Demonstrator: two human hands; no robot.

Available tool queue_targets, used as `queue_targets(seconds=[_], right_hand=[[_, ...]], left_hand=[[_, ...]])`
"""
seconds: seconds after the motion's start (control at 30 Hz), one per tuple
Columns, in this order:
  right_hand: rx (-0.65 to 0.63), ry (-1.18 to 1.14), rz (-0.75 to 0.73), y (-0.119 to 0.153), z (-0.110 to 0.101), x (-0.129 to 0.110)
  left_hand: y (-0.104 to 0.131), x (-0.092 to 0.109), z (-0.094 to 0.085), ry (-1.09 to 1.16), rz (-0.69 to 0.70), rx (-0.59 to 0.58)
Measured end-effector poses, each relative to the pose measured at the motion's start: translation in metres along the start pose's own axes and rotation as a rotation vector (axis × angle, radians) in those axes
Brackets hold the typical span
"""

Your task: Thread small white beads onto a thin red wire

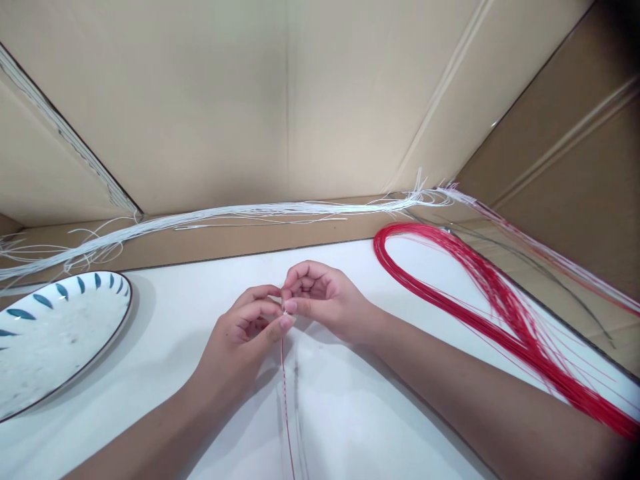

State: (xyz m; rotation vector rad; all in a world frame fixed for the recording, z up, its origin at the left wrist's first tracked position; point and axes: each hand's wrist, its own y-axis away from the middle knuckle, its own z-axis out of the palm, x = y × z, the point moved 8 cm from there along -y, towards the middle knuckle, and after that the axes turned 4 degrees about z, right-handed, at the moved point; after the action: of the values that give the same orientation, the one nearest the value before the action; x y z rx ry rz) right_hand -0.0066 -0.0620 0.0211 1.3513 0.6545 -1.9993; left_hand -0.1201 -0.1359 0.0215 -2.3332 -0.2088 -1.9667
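Observation:
My left hand (253, 327) is closed in a pinch, thumb against forefinger, on the upper end of a thin red cord (286, 393). That cord runs down over the white table toward me, with pale flecks along part of it. Touching it at the fingertips, my right hand (320, 297) is closed in a pinch too. A tiny whitish bit (286, 313) shows between the two thumbs, too small to name. The fingers hide most of what lies between them.
An oval plate (129, 303) with blue leaf marks, holding small pale bits, stands at left. A looped bundle of red cords (450, 313) lies at right. White strands (240, 212) stretch along the back by the cardboard wall (215, 100). The white tabletop (345, 413) lies beneath my hands.

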Motion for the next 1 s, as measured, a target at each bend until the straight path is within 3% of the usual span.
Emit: queue_targets(seconds=[0.37, 0.5, 0.63, 0.87, 1.0], right_hand=[[0.103, 0.617, -0.174, 0.012, 0.011, -0.019], [0.182, 0.554, -0.239, 0.012, 0.003, -0.023], [0.181, 0.488, -0.269, 0.011, -0.002, -0.022], [0.122, 0.492, -0.218, 0.009, 0.002, -0.019], [0.122, 0.492, -0.189, -0.001, -0.022, -0.022]], left_hand=[[0.0, -0.002, 0.003, 0.003, 0.019, -0.017], [0.004, -0.005, 0.008, -0.098, -0.023, -0.112], [0.006, -0.001, 0.011, -0.13, -0.006, -0.167], [0.001, 0.004, 0.004, 0.026, 0.034, -0.02], [0.0, -0.001, -0.002, 0.021, -0.007, 0.014]])
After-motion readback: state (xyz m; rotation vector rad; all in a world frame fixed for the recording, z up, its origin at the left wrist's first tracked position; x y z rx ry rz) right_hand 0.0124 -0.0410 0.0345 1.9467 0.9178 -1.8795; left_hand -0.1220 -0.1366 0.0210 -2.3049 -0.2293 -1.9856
